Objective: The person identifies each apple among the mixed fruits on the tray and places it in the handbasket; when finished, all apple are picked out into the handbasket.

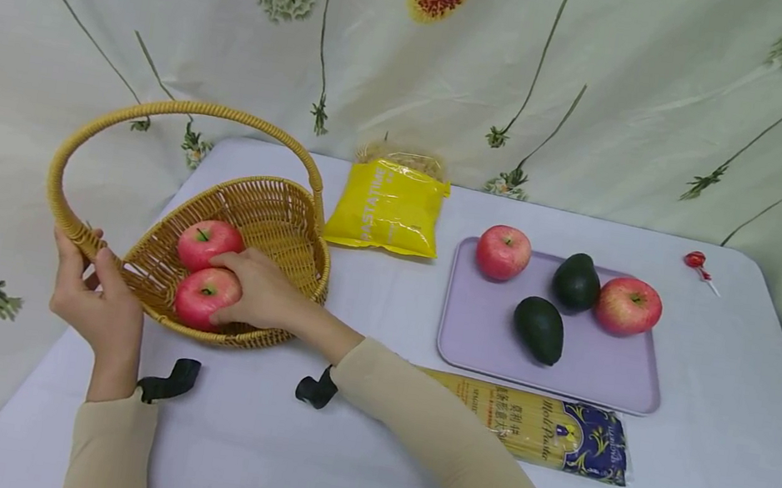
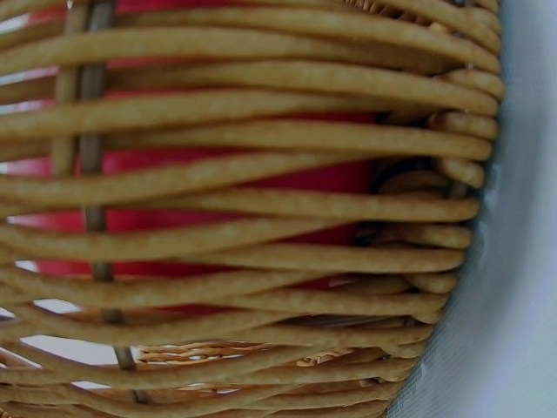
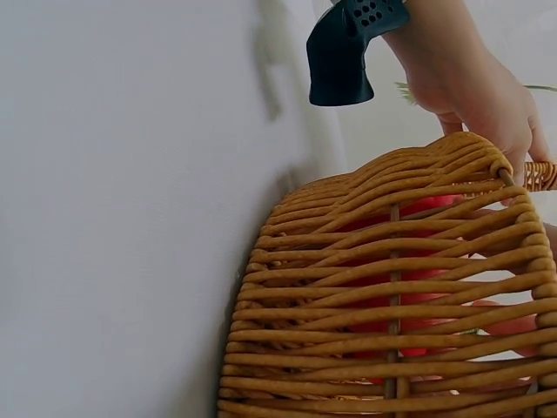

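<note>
A wicker basket with a tall arched handle stands at the left of the table. Two red apples lie inside it, a far apple and a near apple. My left hand grips the handle's left base between thumb and fingers. Reaching in over the basket's near right rim, my right hand holds the near apple, thumb low on its side and fingers over its top. Red shows through the wicker wall in the left wrist view. The basket wall largely hides my right hand in the right wrist view.
A lilac tray at the right bears two apples and two avocados. A yellow pasta bag lies behind, a spaghetti pack partly under my right forearm. A red lollipop lies far right.
</note>
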Available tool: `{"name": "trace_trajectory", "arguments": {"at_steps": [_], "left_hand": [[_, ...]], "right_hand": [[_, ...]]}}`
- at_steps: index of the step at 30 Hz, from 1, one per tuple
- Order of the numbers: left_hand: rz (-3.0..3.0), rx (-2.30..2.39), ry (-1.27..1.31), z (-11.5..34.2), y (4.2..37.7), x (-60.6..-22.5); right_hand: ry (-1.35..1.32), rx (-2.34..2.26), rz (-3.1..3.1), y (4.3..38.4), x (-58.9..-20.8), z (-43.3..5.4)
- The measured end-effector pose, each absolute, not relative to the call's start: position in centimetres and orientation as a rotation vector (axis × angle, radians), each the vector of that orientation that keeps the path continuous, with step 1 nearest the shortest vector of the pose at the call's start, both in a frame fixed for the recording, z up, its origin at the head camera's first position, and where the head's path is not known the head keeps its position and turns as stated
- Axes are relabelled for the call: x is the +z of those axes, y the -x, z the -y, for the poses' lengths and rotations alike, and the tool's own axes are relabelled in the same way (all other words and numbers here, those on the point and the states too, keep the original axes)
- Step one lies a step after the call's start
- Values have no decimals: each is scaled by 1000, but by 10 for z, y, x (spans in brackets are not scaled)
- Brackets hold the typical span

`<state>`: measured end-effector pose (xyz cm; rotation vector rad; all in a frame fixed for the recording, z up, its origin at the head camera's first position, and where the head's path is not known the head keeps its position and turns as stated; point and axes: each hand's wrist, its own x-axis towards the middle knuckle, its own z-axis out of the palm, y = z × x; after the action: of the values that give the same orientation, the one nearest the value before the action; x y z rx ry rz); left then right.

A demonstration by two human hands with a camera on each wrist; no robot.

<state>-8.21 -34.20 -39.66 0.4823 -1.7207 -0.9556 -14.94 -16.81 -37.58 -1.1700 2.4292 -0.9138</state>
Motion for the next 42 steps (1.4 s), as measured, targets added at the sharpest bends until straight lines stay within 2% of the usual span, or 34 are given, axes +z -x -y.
{"name": "trace_trajectory", "arguments": {"at_steps": [11, 26, 42], "left_hand": [[1705, -987, -499, 341, 82, -395], [1715, -958, -498, 342, 82, -396], [1721, -942, -511, 342, 82, -397]], "right_hand": [[1256, -1004, -2403, 141, -357, 149], [1338, -1187, -2385, 143, -324, 69], [1024, -1512, -2564, 177, -313, -43]]}}
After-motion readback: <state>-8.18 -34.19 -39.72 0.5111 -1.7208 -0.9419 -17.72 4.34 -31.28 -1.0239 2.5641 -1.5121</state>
